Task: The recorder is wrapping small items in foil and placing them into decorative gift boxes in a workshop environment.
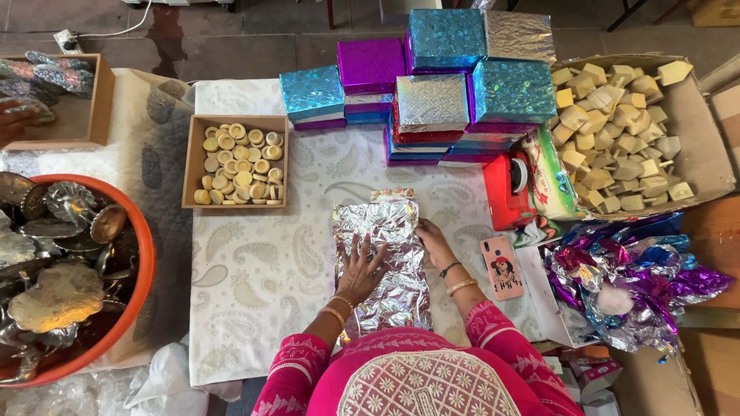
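Two hands flat on silver foil sheet, nothing grasped. Left hand fingers spread; right hand at sheet's 3 o'clock edge.

So along the far edge of the worktop there's a stack of shiny gift boxes, all foil-wrapped in teal, purple and silver. Near the right edge sits a red tape dispenser box with a green-and-white printed packet leaning on it. A pink phone lies face down just in front.
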